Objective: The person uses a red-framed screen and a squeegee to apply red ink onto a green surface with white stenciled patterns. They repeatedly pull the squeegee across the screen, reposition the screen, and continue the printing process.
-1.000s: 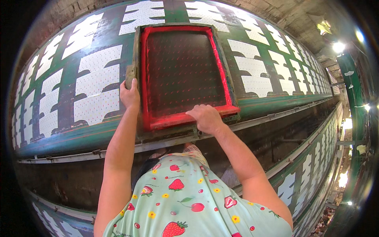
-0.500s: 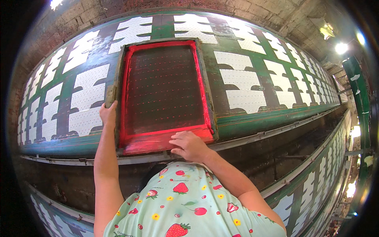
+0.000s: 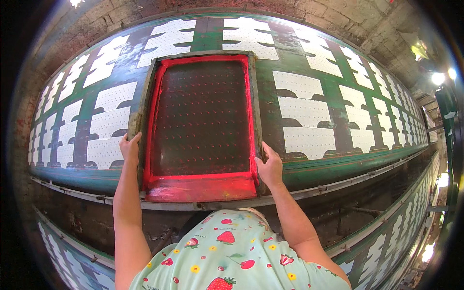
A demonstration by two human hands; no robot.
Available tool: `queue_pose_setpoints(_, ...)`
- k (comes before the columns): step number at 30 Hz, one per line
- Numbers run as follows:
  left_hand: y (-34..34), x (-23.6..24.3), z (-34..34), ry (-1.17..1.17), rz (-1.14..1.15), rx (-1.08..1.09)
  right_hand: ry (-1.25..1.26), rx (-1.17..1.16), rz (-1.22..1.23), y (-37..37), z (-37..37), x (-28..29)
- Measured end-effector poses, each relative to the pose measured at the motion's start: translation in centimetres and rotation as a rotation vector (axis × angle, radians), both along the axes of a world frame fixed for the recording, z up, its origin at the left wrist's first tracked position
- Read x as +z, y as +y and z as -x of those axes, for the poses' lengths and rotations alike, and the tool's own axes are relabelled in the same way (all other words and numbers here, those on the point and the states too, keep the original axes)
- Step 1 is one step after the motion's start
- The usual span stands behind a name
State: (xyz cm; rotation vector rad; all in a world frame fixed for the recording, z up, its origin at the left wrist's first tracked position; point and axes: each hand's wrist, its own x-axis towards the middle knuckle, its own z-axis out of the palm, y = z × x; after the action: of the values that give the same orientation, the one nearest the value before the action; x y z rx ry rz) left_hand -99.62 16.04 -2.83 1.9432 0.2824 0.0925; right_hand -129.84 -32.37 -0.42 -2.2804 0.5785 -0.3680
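A screen-printing frame (image 3: 257, 111) lies in front of me on a long green table. Its dark mesh (image 3: 203, 116) carries rows of small red marks and is bordered in red, with a broad red band at the near end. Fingers of my left hand (image 3: 130, 147) close around the frame's left side, low down. On the opposite side, my right hand (image 3: 269, 168) holds the right edge at nearly the same height. Whatever lies under the frame is hidden.
Rows of white dotted fabric pieces (image 3: 308, 141) lie on the table (image 3: 270, 121) to both sides and beyond the frame. A metal rail (image 3: 309, 192) runs along the near edge. Another table with white pieces (image 3: 377, 258) stands at the lower right; a brick wall (image 3: 328, 24) rises behind.
My right hand has moved from above the near red band to the frame's right edge and taken hold there. My left hand keeps its grip on the left side.
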Motion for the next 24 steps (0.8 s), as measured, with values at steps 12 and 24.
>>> queue_pose_setpoints(12, -0.6, 0.7, 0.9, 0.015, 0.156, -0.012, 0.042, -0.107, 0.014, 1.0, -2.3, -0.2)
queue_pose_setpoints(24, 0.3, 1.7, 0.0, 0.142, 0.22, 0.01, -0.194, -0.045, 0.017, 0.9, -1.9, 6.3)
